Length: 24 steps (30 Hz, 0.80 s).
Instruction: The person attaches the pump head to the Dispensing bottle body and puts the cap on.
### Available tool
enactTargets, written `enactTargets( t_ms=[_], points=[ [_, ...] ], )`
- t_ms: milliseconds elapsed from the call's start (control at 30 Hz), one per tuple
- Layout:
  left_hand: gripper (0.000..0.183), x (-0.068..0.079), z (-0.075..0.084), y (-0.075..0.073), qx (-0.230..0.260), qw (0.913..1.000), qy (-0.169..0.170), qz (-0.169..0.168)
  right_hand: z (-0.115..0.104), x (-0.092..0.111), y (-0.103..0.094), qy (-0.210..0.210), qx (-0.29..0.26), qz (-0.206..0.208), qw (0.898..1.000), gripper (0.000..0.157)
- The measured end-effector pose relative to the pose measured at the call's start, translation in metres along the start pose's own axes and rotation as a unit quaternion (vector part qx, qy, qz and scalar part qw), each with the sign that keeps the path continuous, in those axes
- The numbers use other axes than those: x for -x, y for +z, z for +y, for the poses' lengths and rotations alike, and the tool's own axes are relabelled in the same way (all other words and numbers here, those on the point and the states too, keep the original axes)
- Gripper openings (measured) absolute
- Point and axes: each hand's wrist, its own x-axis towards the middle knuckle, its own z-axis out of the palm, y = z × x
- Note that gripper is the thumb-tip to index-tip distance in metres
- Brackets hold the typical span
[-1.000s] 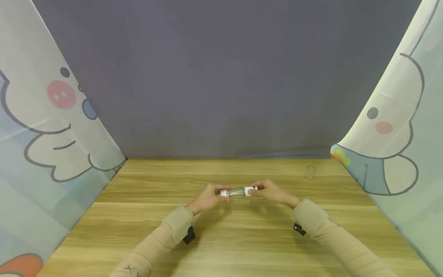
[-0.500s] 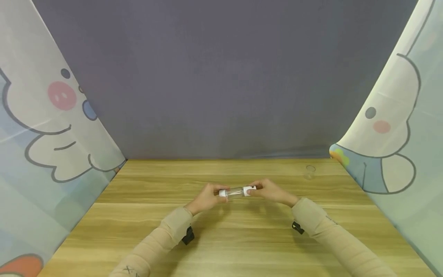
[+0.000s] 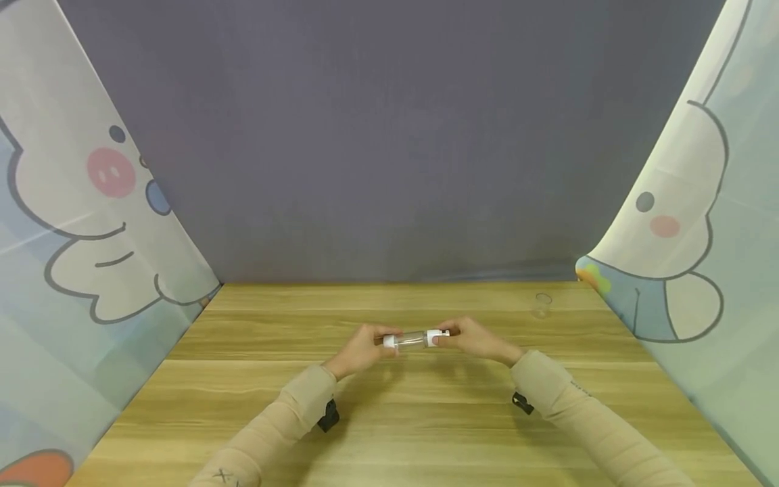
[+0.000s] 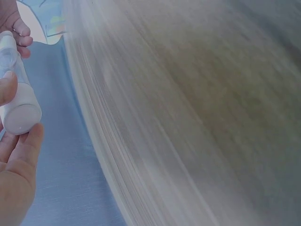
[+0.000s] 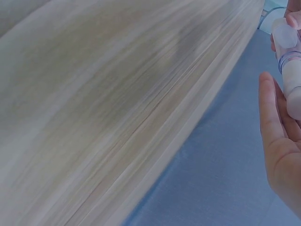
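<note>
A small clear bottle [image 3: 410, 341] with white ends lies sideways in the air above the table, spanning the gap between both hands. My left hand [image 3: 360, 348] pinches its white left end between thumb and fingers; in the left wrist view that flat round white end [image 4: 22, 118] faces the camera. At the other side, my right hand [image 3: 477, 340] grips the white top [image 3: 433, 337], which has a small notch or nozzle. In the right wrist view the bottle [image 5: 290, 77] is partly cut off by the frame edge.
A clear cup-like piece [image 3: 541, 306], hard to make out, stands at the back right of the wooden table [image 3: 389, 433]. Behind the table hangs a grey cloth [image 3: 389, 149]. Printed cartoon curtains close both sides. Each wrist wears a black strap.
The view shifts slightly, with the scene sliding a little left and down. Both hands keep their hold on the bottle, and its pose looks almost the same.
</note>
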Motion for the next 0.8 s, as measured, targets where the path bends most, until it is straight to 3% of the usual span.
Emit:
enactTargets(
  t_ms=[300, 800],
  points=[
    [0.04, 0.0006, 0.0009, -0.0016, -0.004, 1.0, -0.007, -0.002, -0.0003, 0.0021, -0.0023, -0.004, -0.001, 0.012, 1.0, 0.052],
    [0.039, 0.0014, -0.0005, -0.003, -0.008, 0.9999, -0.007, 0.006, -0.0003, 0.0035, -0.0028, -0.024, -0.013, 0.024, 0.999, 0.052]
  ],
)
